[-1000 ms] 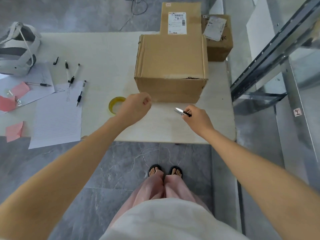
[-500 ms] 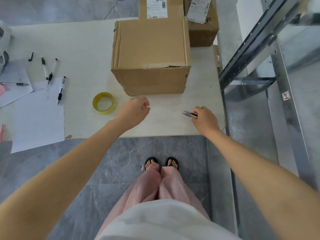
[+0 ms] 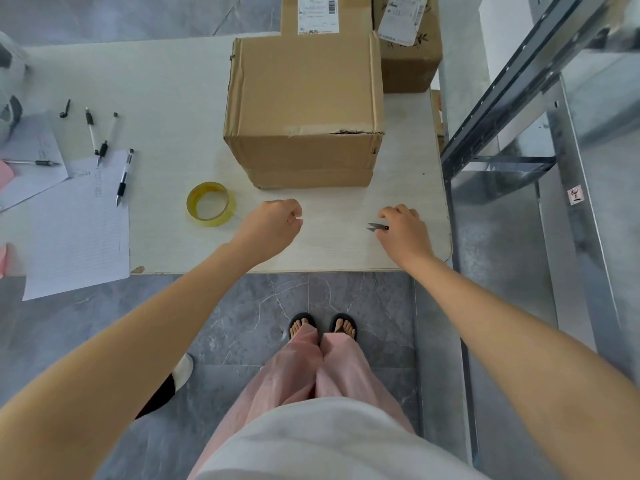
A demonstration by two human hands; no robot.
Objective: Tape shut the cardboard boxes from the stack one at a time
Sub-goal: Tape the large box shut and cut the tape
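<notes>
Cardboard box [image 3: 304, 98] sits closed on the table [image 3: 156, 81], just beyond both hands, handy for taping. Right hand [image 3: 403, 226] grips small snips [image 3: 376, 227], probably for cutting tape. Left hand [image 3: 273, 223] is curled beside the tape roll [image 3: 209, 204]; whether it pinches a tape end, I cannot tell.

Pale counter [image 3: 156, 81], left half cluttered.
- Lined sheet [image 3: 76, 233] overhangs the near edge; one pen [image 3: 123, 178] lies across its top corner.
- Two more pens [image 3: 98, 136], crossed at the tips, just behind it.
- Further paper [image 3: 31, 168] at far left carries a fourth pen [image 3: 34, 163].
- Pink notes [image 3: 5, 174] at the left frame edge.

Metal rack [image 3: 554, 133] to the right. Grey veined floor tiles [image 3: 242, 323].
</notes>
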